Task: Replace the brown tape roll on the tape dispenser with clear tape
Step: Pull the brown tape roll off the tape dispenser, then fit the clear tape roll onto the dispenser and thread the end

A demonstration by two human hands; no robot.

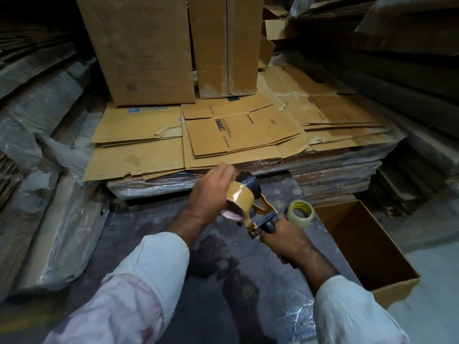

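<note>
Two hands are working one tape dispenser (260, 214). The right hand (288, 240) is closing its grip around the dispenser's black handle. The left hand (211, 192) is gripping the one brown tape roll (239, 198), which is sitting at the dispenser's hub. One clear tape roll (300, 213) is lying on the floor just right of the dispenser — beside one open cardboard box (367, 247). Flattened cartons (231, 135) are lying stacked at the far side.

Brown tape roll (240, 197) beside dispenser (262, 214)
</note>
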